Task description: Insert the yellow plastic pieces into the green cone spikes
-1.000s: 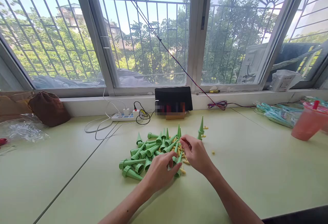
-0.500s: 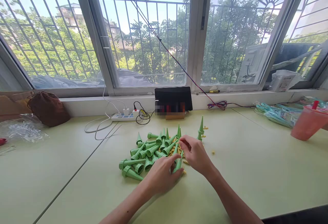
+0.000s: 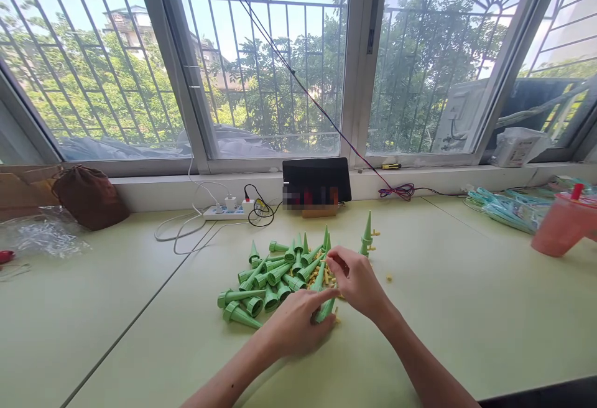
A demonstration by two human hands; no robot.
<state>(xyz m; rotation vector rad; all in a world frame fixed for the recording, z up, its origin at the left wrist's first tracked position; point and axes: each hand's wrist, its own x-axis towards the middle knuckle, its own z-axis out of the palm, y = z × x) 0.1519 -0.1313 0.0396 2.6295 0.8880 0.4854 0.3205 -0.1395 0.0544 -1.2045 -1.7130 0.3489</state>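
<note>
My left hand (image 3: pixel 298 321) lies over a green watering spike (image 3: pixel 325 311), thumb and fingers around it, index finger stretched across its upper part. A yellow tip pokes out beside the thumb. Closed in a pinch, my right hand (image 3: pixel 352 276) is just above and to the right, with a small yellow peg (image 3: pixel 323 261) showing at its fingertips. Left of the hands lies a heap of green watering spikes (image 3: pixel 278 273), with several loose yellow pegs (image 3: pixel 314 271) along its right side. Two spikes (image 3: pixel 366 237) with yellow pegs in their sides stand upright beyond my right hand.
One yellow piece (image 3: pixel 388 278) lies apart on the pale green table (image 3: pixel 448 308). A tablet (image 3: pixel 316 181) leans at the back beside a power strip (image 3: pixel 228 211). A pink cup (image 3: pixel 559 224) stands right; a brown bag (image 3: pixel 91 198) sits left.
My left index finger has stretched out to the right over the green watering spike. My right hand keeps its pinch in nearly the same place.
</note>
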